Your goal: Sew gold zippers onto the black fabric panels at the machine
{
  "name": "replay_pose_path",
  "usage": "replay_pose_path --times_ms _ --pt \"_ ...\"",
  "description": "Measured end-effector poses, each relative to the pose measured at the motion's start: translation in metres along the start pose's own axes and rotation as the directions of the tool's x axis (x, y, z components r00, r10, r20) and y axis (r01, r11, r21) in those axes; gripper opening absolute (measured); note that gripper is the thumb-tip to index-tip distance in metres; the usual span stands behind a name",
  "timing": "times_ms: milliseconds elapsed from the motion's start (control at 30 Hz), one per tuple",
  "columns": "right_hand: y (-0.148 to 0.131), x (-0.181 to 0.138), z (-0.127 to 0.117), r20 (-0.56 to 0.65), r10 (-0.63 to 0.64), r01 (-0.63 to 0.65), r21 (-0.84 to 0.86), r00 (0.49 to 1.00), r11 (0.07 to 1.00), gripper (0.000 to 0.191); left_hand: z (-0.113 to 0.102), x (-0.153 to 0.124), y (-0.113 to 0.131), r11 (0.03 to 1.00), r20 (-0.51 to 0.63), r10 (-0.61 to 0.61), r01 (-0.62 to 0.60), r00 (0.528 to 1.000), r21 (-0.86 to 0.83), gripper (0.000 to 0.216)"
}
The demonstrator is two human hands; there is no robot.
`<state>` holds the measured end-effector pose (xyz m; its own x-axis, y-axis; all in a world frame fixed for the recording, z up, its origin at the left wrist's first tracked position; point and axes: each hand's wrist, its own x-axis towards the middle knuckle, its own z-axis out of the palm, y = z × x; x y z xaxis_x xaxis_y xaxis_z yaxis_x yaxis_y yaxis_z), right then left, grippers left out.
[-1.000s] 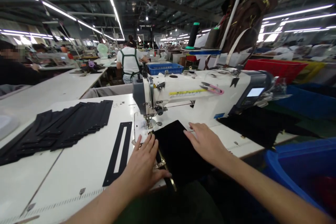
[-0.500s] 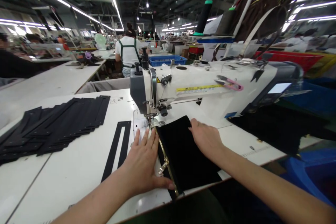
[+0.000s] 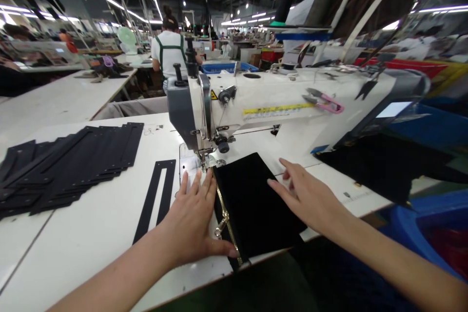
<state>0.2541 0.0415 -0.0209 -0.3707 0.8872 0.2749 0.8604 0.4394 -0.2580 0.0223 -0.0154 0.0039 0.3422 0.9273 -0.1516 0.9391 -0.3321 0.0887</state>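
A black fabric piece (image 3: 256,200) lies on the sewing table, its far left corner at the needle of a white sewing machine (image 3: 270,100). Along its left edge runs a gold zipper (image 3: 231,231) with a metal pull (image 3: 221,225). My left hand (image 3: 195,219) lies flat with fingers spread, fingertips close to the presser foot and thumb on the zipper tape's near end. At the fabric's right edge, my right hand (image 3: 305,195) hovers with thumb and fingers apart, holding nothing. A slotted black strip (image 3: 155,200) rests left of my left hand.
A stack of black slotted pieces (image 3: 84,165) covers the table's left side. More black fabric (image 3: 380,165) lies at the right, above a blue bin (image 3: 413,224). Pink-handled thread snips (image 3: 325,101) sit on the machine arm. A person (image 3: 170,51) works beyond.
My right hand has let go of the fabric's right edge and moved slightly right, its fingers opening. My left hand stays on the zipper side. The camera view has tilted down a little.
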Motion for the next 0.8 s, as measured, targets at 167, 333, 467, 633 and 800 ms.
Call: replay_pose_path --times_ms 167,333,467,633,800 --pt "0.011 -0.027 -0.020 0.222 0.070 -0.103 0.137 0.972 0.985 0.046 0.000 -0.001 0.001 1.000 0.017 -0.023 0.023 1.000 0.001 0.120" --pt "0.003 -0.011 -0.036 0.175 0.025 0.023 -0.268 0.984 0.963 0.035 -0.002 0.000 0.002 1.000 0.022 -0.011 0.011 1.000 0.001 0.120" --pt "-0.036 0.014 -0.016 0.012 -0.431 0.431 -0.050 0.902 0.901 0.033 -0.006 -0.002 0.003 1.000 -0.008 0.002 -0.002 1.000 -0.008 0.120" --pt "-0.058 0.028 0.036 0.064 -0.505 0.500 0.087 0.861 0.862 0.042 0.017 -0.041 0.020 0.986 -0.195 0.164 -0.169 0.967 -0.010 0.064" --pt "-0.049 0.026 0.046 0.045 -0.518 0.509 0.130 0.854 0.851 0.043 0.038 -0.090 0.009 0.887 -0.369 0.447 -0.458 0.815 0.062 0.041"
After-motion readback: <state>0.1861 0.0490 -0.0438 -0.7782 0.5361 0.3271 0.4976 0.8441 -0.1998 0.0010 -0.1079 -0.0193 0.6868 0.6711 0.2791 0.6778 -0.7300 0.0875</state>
